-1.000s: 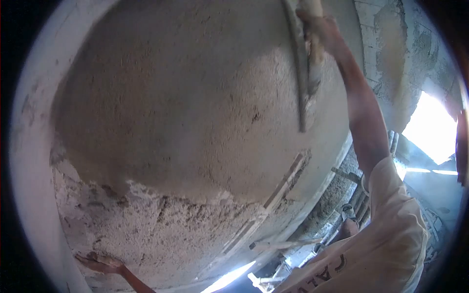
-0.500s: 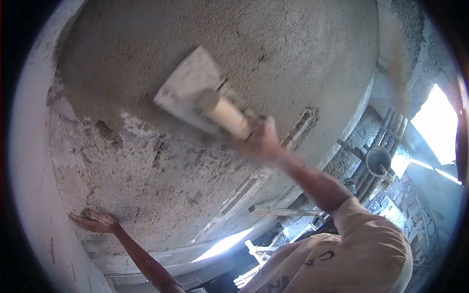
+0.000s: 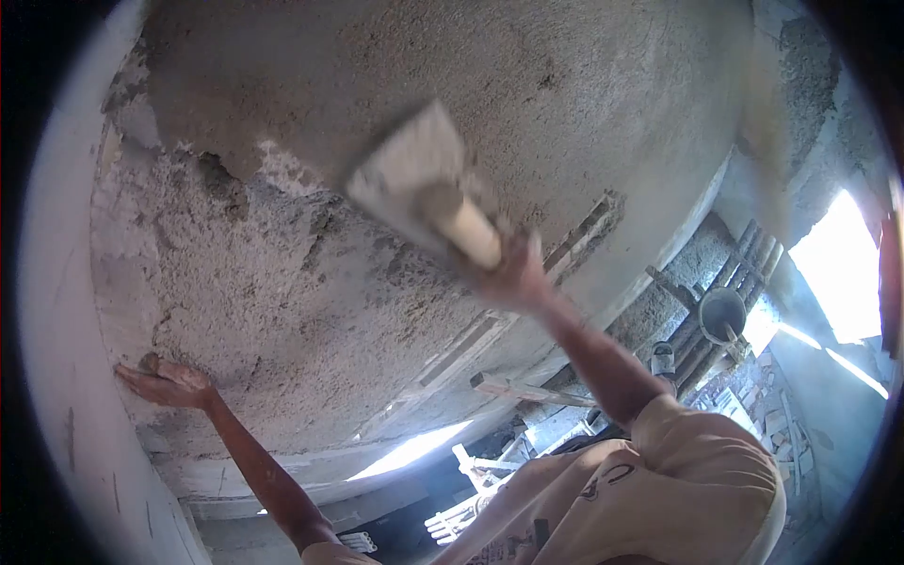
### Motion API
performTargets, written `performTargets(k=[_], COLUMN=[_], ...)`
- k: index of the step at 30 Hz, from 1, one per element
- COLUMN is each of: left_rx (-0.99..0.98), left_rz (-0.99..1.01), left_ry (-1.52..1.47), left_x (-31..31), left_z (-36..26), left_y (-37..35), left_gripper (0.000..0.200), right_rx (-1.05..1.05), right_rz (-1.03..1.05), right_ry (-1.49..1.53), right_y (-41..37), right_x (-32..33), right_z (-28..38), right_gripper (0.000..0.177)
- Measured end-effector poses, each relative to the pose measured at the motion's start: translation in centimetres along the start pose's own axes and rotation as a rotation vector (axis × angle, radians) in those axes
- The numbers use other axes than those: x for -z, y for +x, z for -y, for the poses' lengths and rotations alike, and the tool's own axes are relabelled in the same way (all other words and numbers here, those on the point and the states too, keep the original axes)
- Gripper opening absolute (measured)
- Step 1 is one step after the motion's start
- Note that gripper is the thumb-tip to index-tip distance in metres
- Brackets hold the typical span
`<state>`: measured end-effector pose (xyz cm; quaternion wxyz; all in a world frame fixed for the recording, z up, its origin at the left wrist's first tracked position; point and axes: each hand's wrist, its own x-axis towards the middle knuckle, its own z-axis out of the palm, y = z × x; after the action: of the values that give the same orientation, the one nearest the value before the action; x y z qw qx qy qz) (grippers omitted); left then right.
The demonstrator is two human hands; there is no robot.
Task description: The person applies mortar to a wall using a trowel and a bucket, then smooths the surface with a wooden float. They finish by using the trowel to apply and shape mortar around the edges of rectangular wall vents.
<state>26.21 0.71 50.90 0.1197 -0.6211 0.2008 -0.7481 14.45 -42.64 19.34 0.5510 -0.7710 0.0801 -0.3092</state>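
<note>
My right hand (image 3: 516,273) grips the pale handle of a plastering trowel (image 3: 414,155), fingers wrapped round it. The trowel's broad, mortar-smeared blade lies close over the grey wall, near the border between the smoother wet plaster (image 3: 377,56) and the rough, patchy part (image 3: 254,282). Motion blurs the blade a little. At the lower left, my left hand (image 3: 169,384) is stretched out flat with its fingers extended, near the corner where the rough wall meets a pale side wall (image 3: 66,245). Grey mortar smears the palm, and a small dark lump shows by the thumb.
A long narrow strip (image 3: 461,348) is set in the wall below the trowel. To the right, a bucket (image 3: 723,315) rests by several poles (image 3: 749,254). A wooden beam (image 3: 532,389) juts out below. Rubble (image 3: 786,433) lies at the lower right, beneath a bright opening (image 3: 843,268).
The trowel and my right hand have shifted slightly right in view. My left hand appears higher and a little further left. The whole view has also tilted somewhat.
</note>
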Motion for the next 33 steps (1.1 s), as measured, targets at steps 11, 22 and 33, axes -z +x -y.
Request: performTargets(k=[11, 22, 33], left_rx=[0.066, 0.072, 0.025], left_rz=[0.012, 0.049, 0.031], left_ry=[0.019, 0.016, -0.014], left_x=[-0.8, -0.2, -0.3], left_z=[0.9, 0.5, 0.0], left_y=[-0.7, -0.5, -0.6], left_gripper=[0.079, 0.085, 0.080], right_rx=[0.036, 0.404, 0.324], right_rz=[-0.118, -0.120, -0.040], right_ry=[0.204, -0.066, -0.057], right_y=[-3.0, -4.0, 3.0], right_x=[-2.2, -3.9, 0.2], right_z=[-4.2, -8.8, 3.8], right_gripper=[0.054, 0.043, 0.034])
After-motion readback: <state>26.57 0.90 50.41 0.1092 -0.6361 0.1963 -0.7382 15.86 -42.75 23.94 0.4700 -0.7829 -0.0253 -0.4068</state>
